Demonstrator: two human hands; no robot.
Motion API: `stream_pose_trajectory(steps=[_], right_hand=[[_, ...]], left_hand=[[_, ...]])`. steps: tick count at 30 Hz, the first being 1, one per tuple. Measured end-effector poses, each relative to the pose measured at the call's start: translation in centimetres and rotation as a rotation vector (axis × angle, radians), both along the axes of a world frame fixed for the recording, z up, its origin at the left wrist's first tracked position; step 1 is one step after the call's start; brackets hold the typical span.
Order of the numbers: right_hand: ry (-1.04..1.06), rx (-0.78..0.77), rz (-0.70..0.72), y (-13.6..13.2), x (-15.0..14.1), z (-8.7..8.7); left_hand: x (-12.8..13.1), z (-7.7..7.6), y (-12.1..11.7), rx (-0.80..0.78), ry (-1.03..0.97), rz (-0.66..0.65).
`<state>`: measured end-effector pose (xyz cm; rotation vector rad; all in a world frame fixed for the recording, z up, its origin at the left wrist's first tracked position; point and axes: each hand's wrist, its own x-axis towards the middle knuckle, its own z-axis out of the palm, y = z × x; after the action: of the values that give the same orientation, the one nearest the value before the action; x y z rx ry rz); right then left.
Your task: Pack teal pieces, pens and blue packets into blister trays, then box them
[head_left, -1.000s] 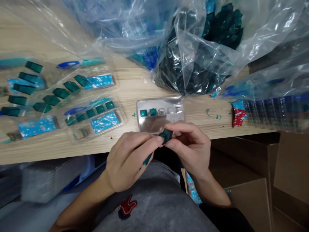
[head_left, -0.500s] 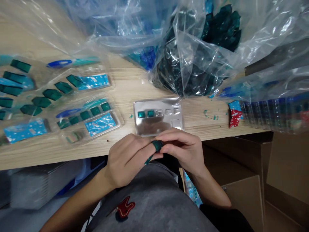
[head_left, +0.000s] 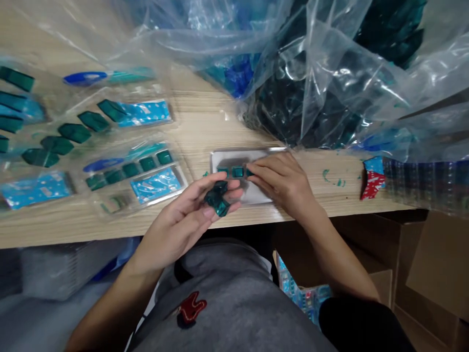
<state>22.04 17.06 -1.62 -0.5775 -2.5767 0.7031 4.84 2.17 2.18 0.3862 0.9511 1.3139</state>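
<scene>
We look down on a pale wooden table (head_left: pixel 205 120) with our left hand (head_left: pixel 179 217) turned palm up just off its front edge, fingers half curled and cradling a small cluster of teal glossy pieces (head_left: pixel 217 197) loosely against the fingertips, a light grasp and not a clenched fist. Our right hand (head_left: pixel 282 180) lies over a silver blister tray (head_left: pixel 256 193) at the middle of the frame, its fingertips (head_left: pixel 254 170) resting at the end of a row of teal square pieces (head_left: pixel 237 171) seated in the tray's upper cells. We cannot tell whether those fingertips are pinching a piece or only touching it. To the upper left lie clear blister packs (head_left: pixel 154 185) with blue printed cards and dark green pieces (head_left: pixel 75 133), and a blue-and-teal strip (head_left: pixel 106 77) lies above them. Clear plastic bags (head_left: pixel 322 112) heaped along the top of the frame hold dark teal pieces. At the right edge of the table stand a red-and-blue card (head_left: pixel 373 178) and a stack of clear packs (head_left: pixel 425 181). Cardboard boxes (head_left: pixel 439 264) sit below at lower right, beside our grey garment (head_left: pixel 234 303).
</scene>
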Motion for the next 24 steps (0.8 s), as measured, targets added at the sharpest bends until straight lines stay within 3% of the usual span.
stream_pose_trajectory(steps=[4,8,11,16,20,24], right_hand=[[0.019,-0.018,-0.034,-0.5,-0.1,0.7],[0.198,-0.210,-0.112,-3.0,0.0,3.9],[0.275,-0.373,-0.048,-5.2,-0.2,6.0],[0.332,-0.492,-0.100,-6.7,-0.4,6.5],[0.433,-0.790,-0.189,-6.9,-0.1,6.5],[0.535,-1.138,-0.278,-7.5,-0.2,6.7]], left_hand=[[0.0,0.6,0.0,0.015,0.064,0.000],[0.6,0.9,-0.1,0.087,0.271,0.078],[1.2,1.0,-0.1,0.098,0.427,0.121],[1.9,1.7,-0.1,0.129,0.607,0.121],[2.1,2.3,-0.2,0.159,0.632,0.015],[3.1,2.7,-0.1,0.183,0.553,0.069]])
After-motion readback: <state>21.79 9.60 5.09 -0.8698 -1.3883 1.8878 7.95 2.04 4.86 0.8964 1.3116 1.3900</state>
